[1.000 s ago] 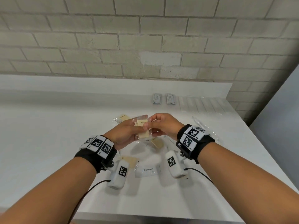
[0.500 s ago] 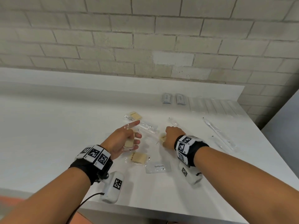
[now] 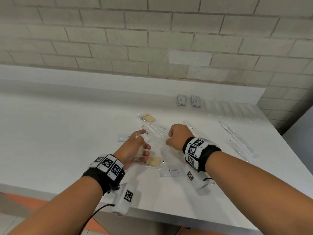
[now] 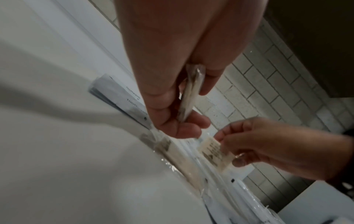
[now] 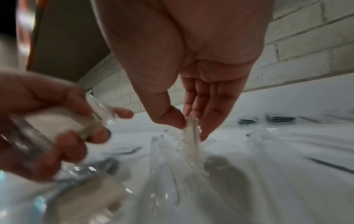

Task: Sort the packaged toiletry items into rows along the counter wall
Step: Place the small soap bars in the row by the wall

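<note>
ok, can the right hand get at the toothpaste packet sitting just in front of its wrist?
Probably not right away. The right hand is already pinching a soap packet, so its fingers are taken. The toothpaste packet itself lies uncovered on the counter, beside that wrist, with nothing over it.

Black wristbands (image 3: 210, 154), checkered tags, white camera pods (image 3: 124, 198)

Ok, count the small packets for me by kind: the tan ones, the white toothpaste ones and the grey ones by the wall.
tan packets: 4 (one in the left hand, one in the right hand, two lying on the counter)
white toothpaste sachets: 3 in the head view
grey packets: 2
total: 9
</note>
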`<action>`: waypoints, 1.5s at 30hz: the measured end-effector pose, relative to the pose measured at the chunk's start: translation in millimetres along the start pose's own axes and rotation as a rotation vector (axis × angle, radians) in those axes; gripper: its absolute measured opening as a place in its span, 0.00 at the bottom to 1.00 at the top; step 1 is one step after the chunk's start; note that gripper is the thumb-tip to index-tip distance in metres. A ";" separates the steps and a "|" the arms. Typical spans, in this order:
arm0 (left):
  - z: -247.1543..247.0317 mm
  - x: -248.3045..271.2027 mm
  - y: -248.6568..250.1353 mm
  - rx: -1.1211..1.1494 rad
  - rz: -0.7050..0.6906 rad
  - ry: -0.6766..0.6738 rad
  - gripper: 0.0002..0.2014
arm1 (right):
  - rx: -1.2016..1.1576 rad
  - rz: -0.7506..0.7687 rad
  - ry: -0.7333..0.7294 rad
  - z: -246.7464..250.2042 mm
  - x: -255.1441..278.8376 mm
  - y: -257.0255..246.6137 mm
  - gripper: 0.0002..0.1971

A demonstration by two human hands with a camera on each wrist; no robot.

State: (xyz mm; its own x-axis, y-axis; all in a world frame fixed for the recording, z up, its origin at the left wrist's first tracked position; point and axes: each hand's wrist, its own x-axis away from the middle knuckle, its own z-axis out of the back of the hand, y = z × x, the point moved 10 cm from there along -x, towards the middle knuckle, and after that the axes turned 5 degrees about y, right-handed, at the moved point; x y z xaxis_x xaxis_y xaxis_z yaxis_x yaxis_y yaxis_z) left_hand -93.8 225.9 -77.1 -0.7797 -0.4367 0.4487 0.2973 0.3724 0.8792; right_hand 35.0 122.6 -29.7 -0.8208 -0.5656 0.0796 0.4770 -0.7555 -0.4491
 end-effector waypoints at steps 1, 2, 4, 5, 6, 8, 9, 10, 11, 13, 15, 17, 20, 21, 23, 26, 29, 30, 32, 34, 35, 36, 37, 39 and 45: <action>-0.9 -0.8 0.2 -0.022 -0.010 0.005 0.17 | -0.054 0.031 0.023 2.9 1.6 -10.4 0.15; -2.7 -1.7 -0.5 -0.046 -0.018 0.005 0.17 | -0.112 0.063 0.043 5.1 3.8 -21.9 0.14; -10.5 -1.2 -1.1 -0.059 -0.025 -0.015 0.20 | -0.213 0.114 0.057 5.6 11.8 -45.5 0.10; -15.3 -0.2 -0.8 -0.054 -0.026 -0.030 0.22 | -0.254 0.134 0.054 3.3 15.9 -55.3 0.08; -20.1 1.0 0.7 -0.047 -0.034 -0.048 0.24 | -0.279 0.156 0.045 -0.5 19.9 -63.8 0.08; -24.9 3.0 7.4 -0.034 -0.073 -0.066 0.23 | -0.324 0.189 0.037 -5.0 27.3 -73.8 0.09; -25.5 4.6 10.8 -0.028 -0.091 -0.073 0.21 | -0.368 0.187 0.018 -5.7 30.6 -74.7 0.10; -26.0 5.4 13.2 -0.031 -0.112 -0.085 0.19 | -0.434 0.178 -0.024 -7.6 33.3 -74.2 0.11; -24.7 5.3 13.4 -0.052 -0.127 -0.090 0.18 | -0.499 0.162 -0.087 -10.8 36.2 -72.2 0.13; -17.5 1.5 9.6 -0.114 -0.141 -0.056 0.19 | -0.565 0.119 -0.172 -13.0 37.5 -61.3 0.16; -2.0 -6.1 1.6 -0.222 -0.123 0.052 0.23 | -0.521 0.049 -0.136 -4.8 34.0 -38.3 0.15; 8.0 -8.0 -1.4 -0.324 -0.122 0.135 0.21 | -0.358 -0.019 -0.048 11.1 30.2 -7.0 0.13; 9.9 -5.8 -0.1 -0.497 -0.137 0.163 0.19 | 0.011 -0.112 -0.106 15.4 34.6 39.3 0.15; 9.9 -5.9 0.0 -0.578 -0.132 0.172 0.19 | 0.107 -0.150 -0.158 12.9 39.1 53.3 0.13; 11.8 -6.1 -0.7 -0.768 -0.112 0.210 0.24 | 0.251 -0.235 -0.226 10.6 50.3 79.3 0.11; 14.9 -1.4 0.0 -1.024 -0.086 0.280 0.31 | 0.324 -0.298 -0.246 16.2 63.0 107.1 0.14; 4.3 6.8 -6.7 -1.170 -0.052 0.288 0.35 | 0.350 -0.310 -0.286 19.2 78.1 122.3 0.16; 1.9 7.5 -8.3 -1.219 -0.053 0.295 0.35 | 0.361 -0.315 -0.292 16.2 81.0 124.0 0.17; -6.8 10.5 -9.5 -1.285 -0.043 0.322 0.34 | 0.370 -0.305 -0.290 14.1 85.2 124.9 0.16; -12.6 13.9 -10.1 -1.307 -0.031 0.350 0.35 | 0.353 -0.274 -0.270 11.9 86.7 122.6 0.11; -13.9 15.6 -9.7 -1.304 -0.022 0.362 0.36 | 0.344 -0.262 -0.257 11.1 87.0 121.3 0.09; -14.1 17.7 -9.7 -1.290 -0.008 0.372 0.38 | 0.338 -0.249 -0.250 9.9 88.2 119.1 0.08; -13.1 19.3 -10.0 -1.268 0.008 0.383 0.39 | 0.328 -0.241 -0.249 8.0 89.7 117.4 0.08; -9.6 23.7 -9.6 -1.200 0.029 0.425 0.42 | 0.308 -0.235 -0.257 2.9 91.8 115.9 0.09; 7.7 30.2 -15.0 -1.081 0.079 0.546 0.28 | 0.266 -0.231 -0.268 4.9 95.1 122.5 0.16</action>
State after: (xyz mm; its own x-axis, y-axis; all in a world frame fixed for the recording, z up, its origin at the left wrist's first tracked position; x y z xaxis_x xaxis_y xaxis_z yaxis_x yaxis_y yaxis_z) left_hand -126.0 213.4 -78.0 -0.4817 -0.8282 0.2865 0.8429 -0.3483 0.4102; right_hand 17.0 -25.3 -72.8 -0.8217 -0.4109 0.3951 0.3832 -0.9113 -0.1508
